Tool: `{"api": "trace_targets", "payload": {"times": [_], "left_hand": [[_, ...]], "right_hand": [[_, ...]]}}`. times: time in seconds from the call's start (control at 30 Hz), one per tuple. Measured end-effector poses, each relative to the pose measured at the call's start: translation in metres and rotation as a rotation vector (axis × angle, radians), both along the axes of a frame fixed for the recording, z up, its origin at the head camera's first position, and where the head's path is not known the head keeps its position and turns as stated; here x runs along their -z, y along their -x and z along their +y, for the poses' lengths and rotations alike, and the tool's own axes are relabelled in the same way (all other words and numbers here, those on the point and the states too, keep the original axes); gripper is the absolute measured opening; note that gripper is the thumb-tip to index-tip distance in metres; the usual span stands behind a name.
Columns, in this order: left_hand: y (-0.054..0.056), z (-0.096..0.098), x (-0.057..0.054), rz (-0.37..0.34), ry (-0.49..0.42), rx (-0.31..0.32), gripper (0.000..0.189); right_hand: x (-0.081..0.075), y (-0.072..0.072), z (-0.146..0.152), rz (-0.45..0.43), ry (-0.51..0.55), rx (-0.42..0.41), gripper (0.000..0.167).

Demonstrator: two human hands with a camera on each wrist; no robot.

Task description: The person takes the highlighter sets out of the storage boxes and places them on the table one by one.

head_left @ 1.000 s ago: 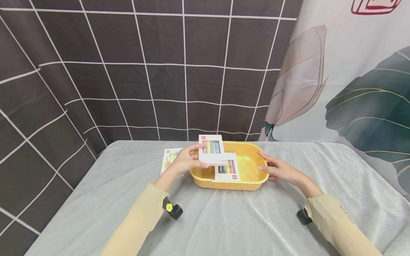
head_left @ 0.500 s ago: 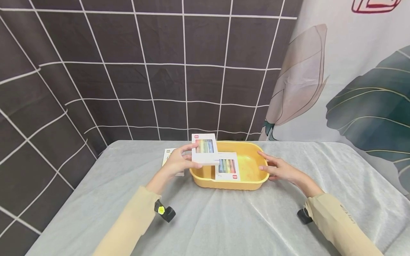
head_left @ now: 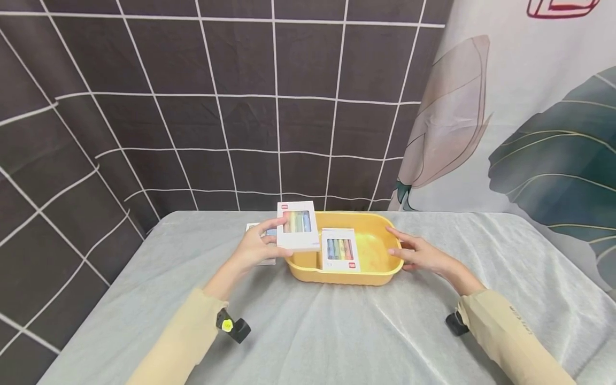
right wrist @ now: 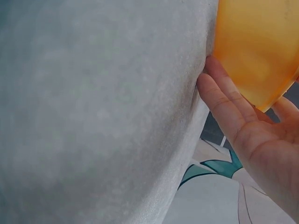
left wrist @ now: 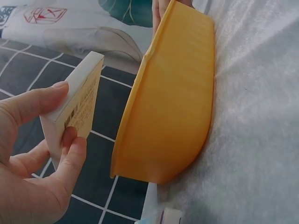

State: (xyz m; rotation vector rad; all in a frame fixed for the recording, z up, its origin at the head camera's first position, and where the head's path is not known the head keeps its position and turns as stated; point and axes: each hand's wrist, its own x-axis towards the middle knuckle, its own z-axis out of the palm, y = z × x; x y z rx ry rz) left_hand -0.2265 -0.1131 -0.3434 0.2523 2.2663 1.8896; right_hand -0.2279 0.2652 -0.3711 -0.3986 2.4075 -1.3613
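My left hand grips a white box of coloured sticks, thumb on one edge and fingers on the other, above the left end of a yellow plastic basin. The printed back of this box faces the basin's outer wall in the left wrist view. A second white windowed box leans inside the basin. My right hand holds the basin's right rim, with the thumb over the inside; in the right wrist view, two fingers lie along the outer wall near the cloth.
Another white box lies on the cloth left of the basin, mostly hidden behind my left hand. Grey cloth covers the table. Behind it hangs a dark curtain with white grid lines, and a leaf-patterned one on the right.
My left hand has moved left with the held box, away from over the basin's middle, uncovering the box inside. The right hand and basin have stayed in place.
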Motion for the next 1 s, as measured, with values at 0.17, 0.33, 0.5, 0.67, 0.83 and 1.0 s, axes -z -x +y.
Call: {"api": "trace_targets", "payload": {"times": [0.17,0.33,0.5,0.67,0.83,1.0], "left_hand": [[-0.005,-0.007,-0.002,-0.011,-0.010,-0.022,0.075],[-0.009,-0.013,-0.004,0.001,-0.028,-0.018,0.074],[-0.013,-0.019,-0.003,0.010,-0.061,-0.009,0.073],[-0.016,-0.022,0.001,0.030,-0.045,0.018,0.071],[-0.018,-0.025,0.006,0.044,-0.065,0.022,0.072],[-0.021,-0.032,0.007,0.031,-0.087,0.003,0.074]], "right_hand": [[-0.001,0.000,0.001,-0.010,-0.005,0.006,0.073],[0.000,0.000,0.000,-0.012,-0.011,0.006,0.073],[0.000,0.001,0.000,-0.011,-0.016,0.007,0.073],[0.000,0.001,0.001,-0.011,-0.011,0.006,0.072],[0.002,0.001,0.001,-0.006,-0.019,0.003,0.072],[0.001,0.001,0.000,-0.005,-0.012,-0.001,0.072]]}}
